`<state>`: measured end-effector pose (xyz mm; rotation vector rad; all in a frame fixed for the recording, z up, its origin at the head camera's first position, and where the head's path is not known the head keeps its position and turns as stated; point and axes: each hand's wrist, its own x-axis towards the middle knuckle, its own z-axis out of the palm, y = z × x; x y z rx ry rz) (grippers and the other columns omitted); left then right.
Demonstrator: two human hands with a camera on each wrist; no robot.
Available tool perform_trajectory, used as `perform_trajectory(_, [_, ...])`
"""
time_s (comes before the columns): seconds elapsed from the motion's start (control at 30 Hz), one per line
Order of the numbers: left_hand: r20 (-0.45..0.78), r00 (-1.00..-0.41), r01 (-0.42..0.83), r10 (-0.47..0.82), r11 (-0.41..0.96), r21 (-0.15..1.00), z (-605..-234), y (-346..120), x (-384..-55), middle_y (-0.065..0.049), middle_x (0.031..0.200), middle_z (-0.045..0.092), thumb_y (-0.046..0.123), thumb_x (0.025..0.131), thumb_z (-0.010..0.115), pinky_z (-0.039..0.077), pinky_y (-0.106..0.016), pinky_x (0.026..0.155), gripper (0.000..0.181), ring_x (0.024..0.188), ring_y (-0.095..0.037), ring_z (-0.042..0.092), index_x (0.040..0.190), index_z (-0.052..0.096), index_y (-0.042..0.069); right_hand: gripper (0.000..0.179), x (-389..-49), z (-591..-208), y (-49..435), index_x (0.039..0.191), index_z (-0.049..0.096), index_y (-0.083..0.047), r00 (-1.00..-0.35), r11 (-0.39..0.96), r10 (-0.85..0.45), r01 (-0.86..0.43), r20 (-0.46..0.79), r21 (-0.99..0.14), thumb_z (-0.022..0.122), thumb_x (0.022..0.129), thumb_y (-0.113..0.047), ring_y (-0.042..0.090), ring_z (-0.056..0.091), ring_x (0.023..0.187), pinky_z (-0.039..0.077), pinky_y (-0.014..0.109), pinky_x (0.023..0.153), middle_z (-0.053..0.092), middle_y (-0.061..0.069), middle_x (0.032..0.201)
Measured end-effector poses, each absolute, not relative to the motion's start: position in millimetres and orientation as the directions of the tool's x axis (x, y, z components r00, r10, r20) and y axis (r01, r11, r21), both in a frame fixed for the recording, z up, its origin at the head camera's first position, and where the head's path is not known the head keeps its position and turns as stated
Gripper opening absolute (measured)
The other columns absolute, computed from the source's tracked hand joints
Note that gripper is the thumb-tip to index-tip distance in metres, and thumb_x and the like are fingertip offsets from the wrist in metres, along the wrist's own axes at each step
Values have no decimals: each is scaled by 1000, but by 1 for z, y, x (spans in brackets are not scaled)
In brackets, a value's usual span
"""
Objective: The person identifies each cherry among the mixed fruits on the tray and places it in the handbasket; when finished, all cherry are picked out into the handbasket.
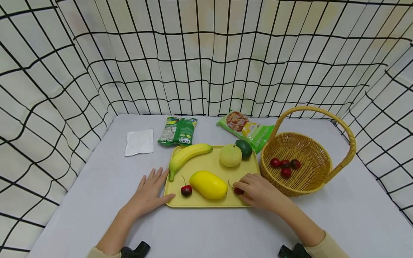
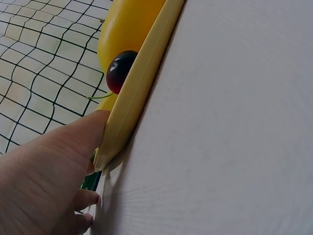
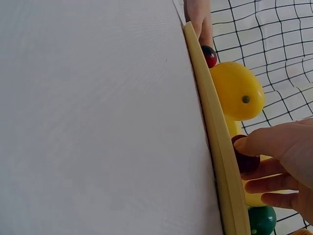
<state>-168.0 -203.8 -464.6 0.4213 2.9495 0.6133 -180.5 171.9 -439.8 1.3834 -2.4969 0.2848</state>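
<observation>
On a yellow tray (image 1: 211,204) lie a banana (image 1: 187,157), a yellow mango (image 1: 209,185), a pale green round fruit (image 1: 230,156), a dark green fruit (image 1: 244,149) and two stemmed cherries. My left hand (image 1: 148,193) lies spread at the tray's left edge, its thumb at the rim near the left cherry (image 1: 186,190). Right of the mango, my right hand (image 1: 258,191) pinches the other cherry (image 3: 246,159) between thumb and fingers, over the tray. That cherry's stem sticks out to the left, and part of its body is hidden by the fingers.
A wicker basket (image 1: 326,163) with a tall handle stands right of the tray, several cherries (image 1: 285,173) inside. Behind the tray lie a green snack bag (image 1: 179,131), another green packet (image 1: 246,129) and a white cloth (image 1: 139,142). Black netting (image 1: 200,59) surrounds the table.
</observation>
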Motion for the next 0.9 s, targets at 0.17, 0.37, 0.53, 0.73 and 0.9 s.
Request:
perform_trajectory(0.17, [-29,-955,258,294,877,405,-465,-204,-169,-23,147,21,61,79,57,2,-61,105,90,135,-42,11,144,27,6,28,-182,-437,172,102,65,-10,-488,513,-791,-858,369,-34,71,75,-15,15,56,83,49,29,73,62,-1,90])
perform_trajectory(0.37, [-26,-954,262,299,872,413,-465,-204,-170,-23,147,21,61,79,56,2,-61,105,90,135,-43,10,144,27,5,32,-183,-428,174,103,65,-10,-484,515,-776,-856,404,-38,73,73,-14,15,55,82,48,30,72,62,0,90])
perform_trajectory(0.53, [-21,-953,268,304,870,413,-466,-201,-172,-24,146,22,59,79,58,3,-61,105,90,134,-43,11,143,27,4,36,-183,-423,179,106,65,-11,-495,532,-757,-846,426,-39,75,72,-14,16,55,83,48,30,72,62,0,91])
perform_trajectory(0.73, [-22,-951,274,309,871,409,-468,-199,-173,-24,146,23,61,79,56,4,-62,104,90,134,-44,12,144,27,4,38,-183,-419,182,107,64,-10,-492,542,-746,-840,449,-20,77,71,-14,17,55,83,49,31,70,62,0,92])
perform_trajectory(0.9, [-17,-956,262,294,875,406,-467,-200,-172,-24,145,24,61,79,56,4,-63,103,90,134,-44,12,143,28,5,40,-182,-412,183,108,64,-10,-490,552,-736,-834,466,-6,78,70,-14,16,55,84,49,30,72,62,0,95])
